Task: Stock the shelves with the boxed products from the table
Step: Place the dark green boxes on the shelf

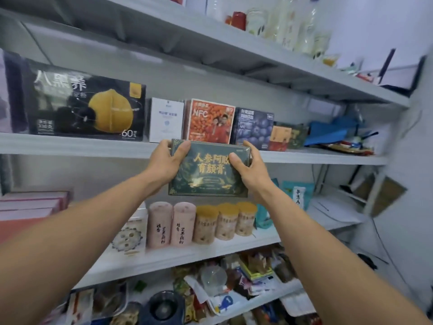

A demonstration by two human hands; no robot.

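Note:
A dark green box with gold lettering (209, 174) is held up in front of the middle shelf's front edge (82, 146). My left hand (166, 164) grips its left side, thumb across the front. My right hand (249, 168) grips its right side, thumb on the face. On that shelf behind it stand an orange NFC box (209, 118), a white box (166, 119), a blue blueberry box (254, 127) and a large black mask box (82, 106). The green box's top edge overlaps the bottom of the orange box in view.
Pink and yellow-lidded canisters (194, 221) line the shelf below, with red boxes (30, 205) at left. Bottles (288, 22) stand on the top shelf. Blue bags (335, 131) lie at the middle shelf's right end. Lower shelves hold loose packets (234, 277).

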